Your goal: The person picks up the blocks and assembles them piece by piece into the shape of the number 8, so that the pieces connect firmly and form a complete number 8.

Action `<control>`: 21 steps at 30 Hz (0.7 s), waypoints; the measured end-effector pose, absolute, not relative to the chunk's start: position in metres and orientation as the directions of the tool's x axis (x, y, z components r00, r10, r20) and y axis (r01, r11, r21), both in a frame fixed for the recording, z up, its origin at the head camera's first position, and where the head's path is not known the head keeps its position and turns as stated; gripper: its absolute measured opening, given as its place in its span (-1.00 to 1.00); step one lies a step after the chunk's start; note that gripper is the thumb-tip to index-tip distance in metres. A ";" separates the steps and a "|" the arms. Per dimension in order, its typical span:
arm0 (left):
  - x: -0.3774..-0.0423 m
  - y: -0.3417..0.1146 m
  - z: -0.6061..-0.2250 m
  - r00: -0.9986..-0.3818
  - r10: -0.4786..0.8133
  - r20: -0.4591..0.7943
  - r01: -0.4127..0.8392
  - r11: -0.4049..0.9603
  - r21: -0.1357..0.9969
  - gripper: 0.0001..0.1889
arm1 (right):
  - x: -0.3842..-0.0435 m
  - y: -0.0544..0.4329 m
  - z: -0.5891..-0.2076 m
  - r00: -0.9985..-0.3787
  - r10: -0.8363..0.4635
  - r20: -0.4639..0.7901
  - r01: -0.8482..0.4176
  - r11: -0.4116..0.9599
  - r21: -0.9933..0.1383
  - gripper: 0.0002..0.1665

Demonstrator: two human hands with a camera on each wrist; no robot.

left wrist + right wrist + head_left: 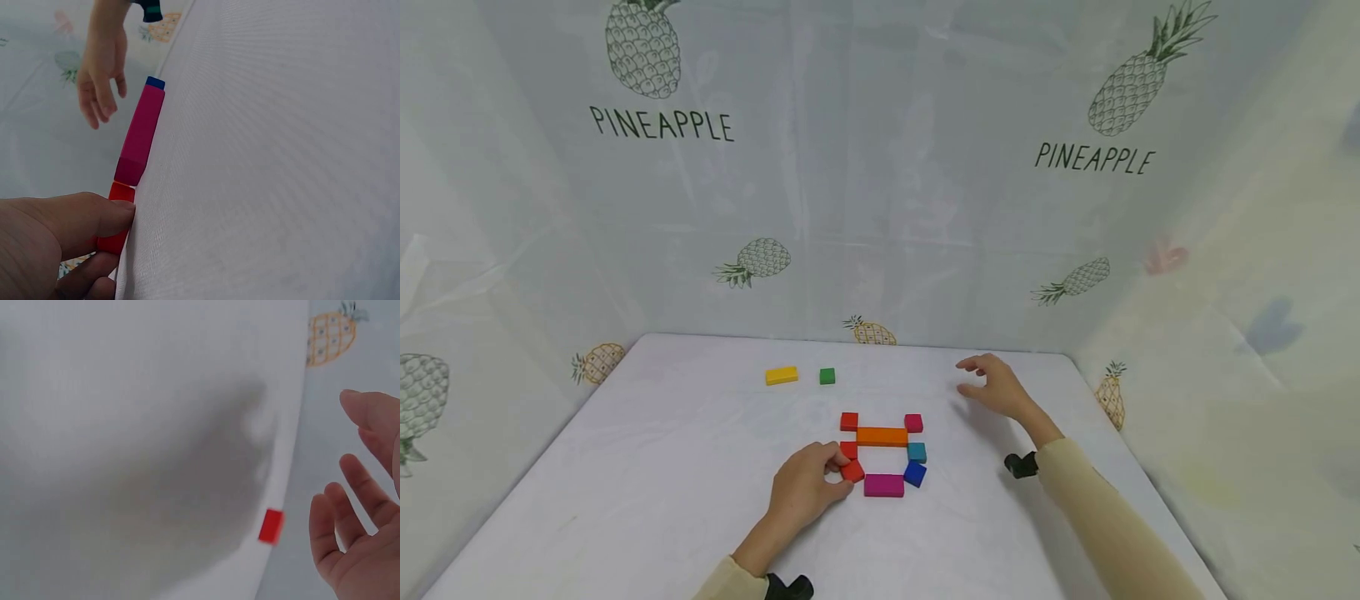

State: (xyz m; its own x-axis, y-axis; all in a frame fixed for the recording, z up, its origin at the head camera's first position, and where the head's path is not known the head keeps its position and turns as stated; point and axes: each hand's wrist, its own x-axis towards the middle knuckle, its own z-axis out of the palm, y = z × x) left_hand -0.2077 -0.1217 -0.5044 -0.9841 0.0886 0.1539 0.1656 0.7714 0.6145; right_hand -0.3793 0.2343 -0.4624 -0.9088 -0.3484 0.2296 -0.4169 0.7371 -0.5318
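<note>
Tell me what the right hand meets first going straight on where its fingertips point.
Probably the green block: in the head view the right hand points leftward, roughly at it. The hand looks raised, so it may pass above; depth is unclear.

"How's the left hand?"
"Low, thumb and fingers bent in a pinch."
"And the right hand?"
"Aloft (well apart from its partner), fingers loosely curved, thumb parted from them, forearm slanting inward."

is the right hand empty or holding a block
Empty: the right hand hangs above the table, and both head and right wrist views show nothing between thumb and fingers.
</note>
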 end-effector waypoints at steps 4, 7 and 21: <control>-0.209 -0.122 -0.506 -0.984 0.091 0.155 0.168 0.771 0.614 -0.74 | -0.394 0.248 -0.469 -0.927 -0.310 0.210 -0.374 0.755 -0.538 -0.43; -0.210 -0.122 -0.507 -0.984 0.095 0.151 0.169 0.770 0.616 -0.74 | -0.403 0.256 -0.473 -0.934 -0.287 0.212 -0.357 0.762 -0.540 -0.41; -0.209 -0.124 -0.509 -0.981 0.091 0.172 0.179 0.767 0.616 -0.75 | -0.428 0.274 -0.479 -0.969 -0.219 0.118 -0.249 0.822 -0.512 -0.26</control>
State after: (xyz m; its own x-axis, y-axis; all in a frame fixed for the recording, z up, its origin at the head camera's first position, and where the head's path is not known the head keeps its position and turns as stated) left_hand -0.2092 -0.1243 -0.5087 -0.9809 0.0910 0.1718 0.1790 0.7675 0.6156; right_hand -0.4281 0.2735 -0.4788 -0.9685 -0.2193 0.1180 -0.2485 0.8221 -0.5122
